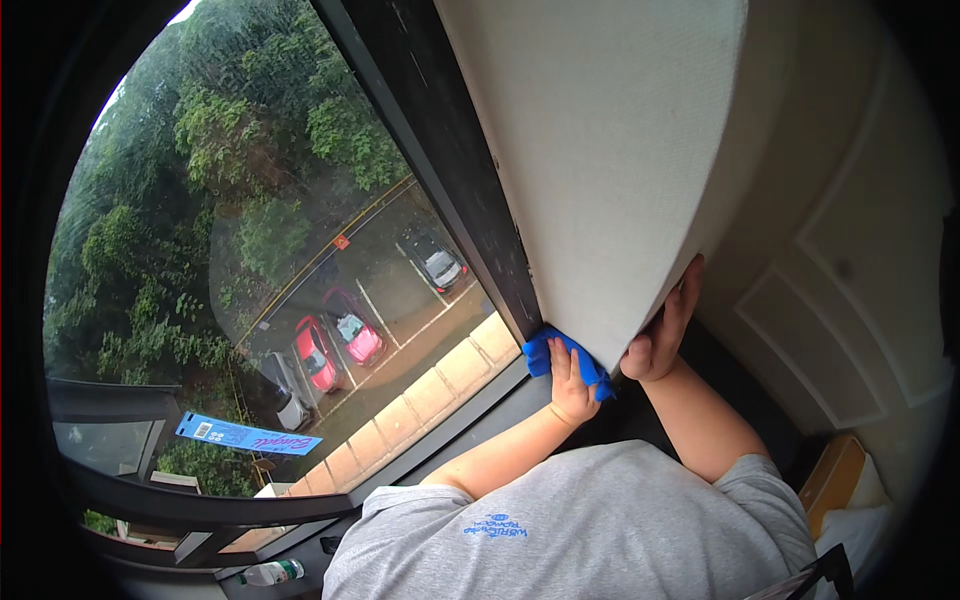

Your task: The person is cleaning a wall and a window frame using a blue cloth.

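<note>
My left hand (574,392) presses a blue cloth (537,355) against the bottom corner where the dark window frame (500,250) meets a pale wall panel (610,170). Its fingers lie over the cloth, and part of the cloth sticks out to the right of the hand. My right hand (662,340) rests along the panel's right edge, fingers stretched upward and thumb toward the panel. No object shows in it. Some of its fingers are partly hidden by the edge.
A large window pane (230,250) fills the left, with a blue sticker (250,434) low on it; trees and parked cars show outside. A plastic bottle (272,573) lies on the dark sill at lower left. Brown wooden furniture (835,475) and white fabric are at lower right.
</note>
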Tool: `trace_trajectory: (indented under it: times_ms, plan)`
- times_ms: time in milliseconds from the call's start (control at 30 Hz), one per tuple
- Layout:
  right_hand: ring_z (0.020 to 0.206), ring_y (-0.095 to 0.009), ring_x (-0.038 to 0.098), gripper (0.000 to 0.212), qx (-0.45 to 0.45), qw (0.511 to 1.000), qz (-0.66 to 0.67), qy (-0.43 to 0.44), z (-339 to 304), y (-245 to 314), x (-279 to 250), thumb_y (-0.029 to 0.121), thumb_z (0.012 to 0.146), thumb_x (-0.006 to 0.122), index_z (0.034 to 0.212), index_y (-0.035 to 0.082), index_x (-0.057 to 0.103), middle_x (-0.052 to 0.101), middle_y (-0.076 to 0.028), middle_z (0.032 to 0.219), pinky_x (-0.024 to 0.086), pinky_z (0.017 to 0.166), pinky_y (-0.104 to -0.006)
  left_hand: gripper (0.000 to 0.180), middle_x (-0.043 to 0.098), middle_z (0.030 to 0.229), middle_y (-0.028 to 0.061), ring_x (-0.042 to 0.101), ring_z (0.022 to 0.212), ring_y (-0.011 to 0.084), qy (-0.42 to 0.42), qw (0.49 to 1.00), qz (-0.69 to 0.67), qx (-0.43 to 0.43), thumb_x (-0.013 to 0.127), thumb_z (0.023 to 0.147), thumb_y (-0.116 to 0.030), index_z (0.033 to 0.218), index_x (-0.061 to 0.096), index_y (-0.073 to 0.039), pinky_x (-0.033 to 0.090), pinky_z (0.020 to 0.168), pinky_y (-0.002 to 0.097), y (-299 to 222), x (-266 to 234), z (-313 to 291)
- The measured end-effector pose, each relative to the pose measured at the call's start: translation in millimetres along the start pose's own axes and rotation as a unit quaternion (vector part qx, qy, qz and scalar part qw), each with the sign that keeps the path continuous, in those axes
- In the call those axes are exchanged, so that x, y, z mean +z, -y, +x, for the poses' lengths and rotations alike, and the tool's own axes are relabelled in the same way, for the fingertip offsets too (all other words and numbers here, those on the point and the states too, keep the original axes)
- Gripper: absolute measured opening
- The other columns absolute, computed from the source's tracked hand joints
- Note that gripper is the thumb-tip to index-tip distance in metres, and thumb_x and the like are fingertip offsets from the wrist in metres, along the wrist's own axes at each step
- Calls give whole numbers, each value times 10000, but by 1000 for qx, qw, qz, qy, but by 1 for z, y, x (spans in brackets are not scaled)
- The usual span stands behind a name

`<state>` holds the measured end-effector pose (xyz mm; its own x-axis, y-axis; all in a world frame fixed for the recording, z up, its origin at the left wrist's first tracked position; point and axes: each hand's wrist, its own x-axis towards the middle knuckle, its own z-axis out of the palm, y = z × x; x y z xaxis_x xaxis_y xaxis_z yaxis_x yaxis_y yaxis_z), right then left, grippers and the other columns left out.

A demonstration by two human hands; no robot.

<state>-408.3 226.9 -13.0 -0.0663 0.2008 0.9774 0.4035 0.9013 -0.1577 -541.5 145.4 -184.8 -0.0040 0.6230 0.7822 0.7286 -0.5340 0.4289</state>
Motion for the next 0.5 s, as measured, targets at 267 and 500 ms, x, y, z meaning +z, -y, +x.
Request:
trace_trajectory:
  times_ms: [267, 500]
  plan:
    - [1478, -467, 158, 636, 8, 999, 12, -36, 4, 0, 4, 444, 1011, 334, 1535, 84, 297, 179, -273, 1594, 153, 1177, -604, 724, 90, 1541, 426, 93, 1428, 610, -42, 998, -51, 24, 506, 912, -83, 1511, 151, 114, 126, 1168, 615, -27, -31, 79]
    - [1470, -480, 168, 640, 11, 999, 10, -36, 2, 3, 2, 447, 1004, 344, 1529, 82, 308, 193, -269, 1591, 154, 1175, -607, 679, 153, 1547, 396, 143, 1440, 569, -133, 980, 8, 147, 423, 990, -281, 1486, 226, 140, 140, 1177, 608, -38, -52, 144]
